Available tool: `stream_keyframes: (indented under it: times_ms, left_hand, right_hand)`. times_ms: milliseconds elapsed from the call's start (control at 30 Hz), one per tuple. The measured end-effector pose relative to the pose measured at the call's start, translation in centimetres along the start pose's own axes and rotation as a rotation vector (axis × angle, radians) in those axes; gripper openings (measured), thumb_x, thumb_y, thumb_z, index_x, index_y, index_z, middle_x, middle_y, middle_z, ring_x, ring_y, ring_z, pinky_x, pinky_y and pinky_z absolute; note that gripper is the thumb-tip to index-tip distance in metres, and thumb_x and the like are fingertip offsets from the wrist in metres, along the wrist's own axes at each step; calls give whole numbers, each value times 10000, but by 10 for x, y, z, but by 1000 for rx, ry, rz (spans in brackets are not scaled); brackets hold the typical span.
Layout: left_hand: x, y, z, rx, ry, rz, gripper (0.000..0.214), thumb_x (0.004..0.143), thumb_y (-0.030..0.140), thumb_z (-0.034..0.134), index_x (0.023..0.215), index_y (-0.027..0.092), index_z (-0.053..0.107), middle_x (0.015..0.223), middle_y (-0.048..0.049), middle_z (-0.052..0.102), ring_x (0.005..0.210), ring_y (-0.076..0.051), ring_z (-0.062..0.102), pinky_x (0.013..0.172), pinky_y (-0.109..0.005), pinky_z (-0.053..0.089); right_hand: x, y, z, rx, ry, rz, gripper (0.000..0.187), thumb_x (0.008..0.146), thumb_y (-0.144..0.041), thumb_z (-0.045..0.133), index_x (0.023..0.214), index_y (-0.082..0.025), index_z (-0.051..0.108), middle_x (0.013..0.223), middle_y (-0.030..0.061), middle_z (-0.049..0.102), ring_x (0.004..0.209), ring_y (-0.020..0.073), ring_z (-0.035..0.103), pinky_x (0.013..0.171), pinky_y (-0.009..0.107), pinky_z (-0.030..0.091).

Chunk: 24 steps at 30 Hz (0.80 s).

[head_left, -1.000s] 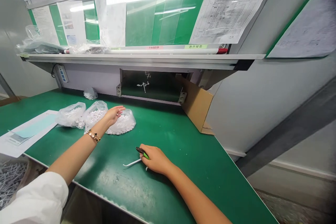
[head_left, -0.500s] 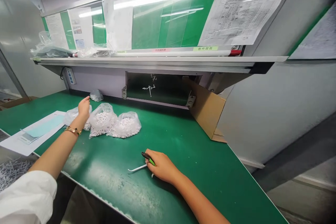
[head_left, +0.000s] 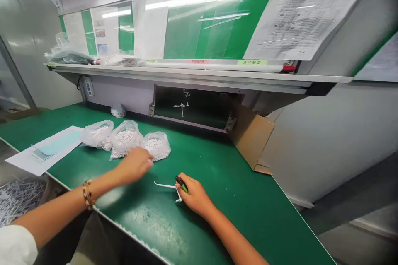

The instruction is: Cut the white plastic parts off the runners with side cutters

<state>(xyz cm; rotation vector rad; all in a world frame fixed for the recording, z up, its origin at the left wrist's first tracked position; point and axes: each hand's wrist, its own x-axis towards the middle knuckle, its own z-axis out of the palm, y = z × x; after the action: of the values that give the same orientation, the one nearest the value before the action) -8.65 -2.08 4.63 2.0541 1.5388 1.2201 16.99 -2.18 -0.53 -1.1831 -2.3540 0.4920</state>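
My right hand rests on the green bench, closed round a small cutter with green and black handles. A thin white plastic piece lies at the cutter's tip. My left hand is blurred by motion just left of that piece, in front of three clear bags of small white parts. Its fingers cannot be made out. A beaded bracelet sits on the left wrist.
Papers lie at the bench's left end. A fourth small bag sits by the back wall. A cardboard flap leans beside a dark opening under the shelf. A bin of white scrap stands below left.
My left hand has swung from the leftmost bag back toward the white piece near my right hand. The white piece has shifted a little at the cutter's tip.
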Motion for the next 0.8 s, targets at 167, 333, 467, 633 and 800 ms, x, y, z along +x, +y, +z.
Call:
stream_keyframes:
  times_ms: [167,333,467,633,800]
  left_hand:
    - [-65,31,63,595,-393,516,115,822,229,539,896,170,607,715,-68,637,697,-201,572,743,-333,390]
    - [-80,4,-31,762,-31,-29,171,847,358,492,853,253,627,646,-48,636,588,-183,566,536,-263,305]
    - [-138,-38,-159,964,370,-678,382,900,440,286,988,243,601,703,-106,655,584,-231,585,536,-276,327]
    - [-214,-94,-239,995,535,-1254,517,856,451,321,1097,48,536,922,-271,636,861,-391,590,670,-429,418]
    - [-201,-113,-219,1042,430,-1162,494,838,356,334,1065,-36,531,1083,-326,553,1024,-425,505,785,-504,388]
  right_hand:
    - [-11,-20,5,-1,4,-137,128,844,-270,386,843,-219,504,784,38,599,718,172,551,657,275,414]
    - [-18,-26,6,63,42,-83,471,862,-370,380,1313,-249,317,871,40,640,734,180,612,704,305,488]
    - [-11,-9,15,-8,34,-110,367,820,-402,425,1163,-290,496,946,49,667,843,217,640,745,343,510]
    - [0,-4,25,25,2,-56,291,801,-396,415,1011,-263,569,973,62,673,894,233,634,794,368,495]
    - [2,-25,22,93,155,63,213,751,-316,434,882,-216,569,901,71,663,837,224,615,796,352,452]
